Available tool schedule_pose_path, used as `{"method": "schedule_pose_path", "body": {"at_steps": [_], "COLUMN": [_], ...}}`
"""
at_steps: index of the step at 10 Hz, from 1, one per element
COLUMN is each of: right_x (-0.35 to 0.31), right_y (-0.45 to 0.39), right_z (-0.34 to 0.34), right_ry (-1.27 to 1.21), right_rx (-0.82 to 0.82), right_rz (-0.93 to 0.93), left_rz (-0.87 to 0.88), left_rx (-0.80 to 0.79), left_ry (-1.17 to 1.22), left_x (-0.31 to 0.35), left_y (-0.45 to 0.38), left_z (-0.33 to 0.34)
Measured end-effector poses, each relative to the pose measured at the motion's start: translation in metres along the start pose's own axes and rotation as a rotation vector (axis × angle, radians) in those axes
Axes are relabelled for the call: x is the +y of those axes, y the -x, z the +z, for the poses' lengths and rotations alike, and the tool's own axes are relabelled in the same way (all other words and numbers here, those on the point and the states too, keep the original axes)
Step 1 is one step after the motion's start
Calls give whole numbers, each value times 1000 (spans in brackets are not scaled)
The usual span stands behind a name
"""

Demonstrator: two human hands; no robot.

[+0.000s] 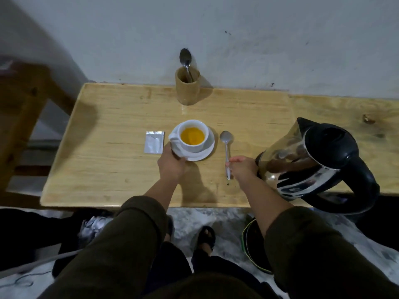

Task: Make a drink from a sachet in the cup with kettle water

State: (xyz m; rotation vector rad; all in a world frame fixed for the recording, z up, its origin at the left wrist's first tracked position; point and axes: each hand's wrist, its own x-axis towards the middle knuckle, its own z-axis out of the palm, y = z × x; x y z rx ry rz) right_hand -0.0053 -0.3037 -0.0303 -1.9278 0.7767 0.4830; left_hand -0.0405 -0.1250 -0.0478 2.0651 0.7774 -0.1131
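A white cup [204, 128] holding orange liquid stands on a white saucer [205, 153] in the middle of the wooden table [121, 169]. My left hand [171, 164] grips the saucer's near left edge. A silver sachet [154, 142] lies flat just left of the saucer. To the right of the saucer lies a metal spoon [226, 145], bowl pointing away; my right hand [243, 169] pinches its handle near the end. The steel and black kettle [313, 160] stands at the right, close behind my right hand.
A wooden holder [187, 88] with another spoon [185, 58] stands at the table's back edge against the grey wall. A wooden frame [23, 108] is to the left. Below the table are my feet and a dark round object [254, 249] on the floor.
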Motion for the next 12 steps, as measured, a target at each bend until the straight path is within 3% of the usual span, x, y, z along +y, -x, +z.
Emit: {"method": "schedule_pose_path", "body": {"at_steps": [4, 7, 10, 12], "right_x": [4, 0, -10, -1], "right_y": [-10, -5, 15, 66], "right_z": [8, 13, 12, 15], "right_ry": [166, 484, 358, 255], "right_rx": [53, 80, 172, 151], "right_rz": [-67, -186, -236, -463], "left_rz": [-7, 1, 3, 75], "left_rx": [42, 29, -2, -72], "left_ry": [13, 56, -70, -71], "left_x": [-3, -7, -4, -17], "left_y": [0, 0, 2, 23], "left_z": [10, 9, -16, -47]}}
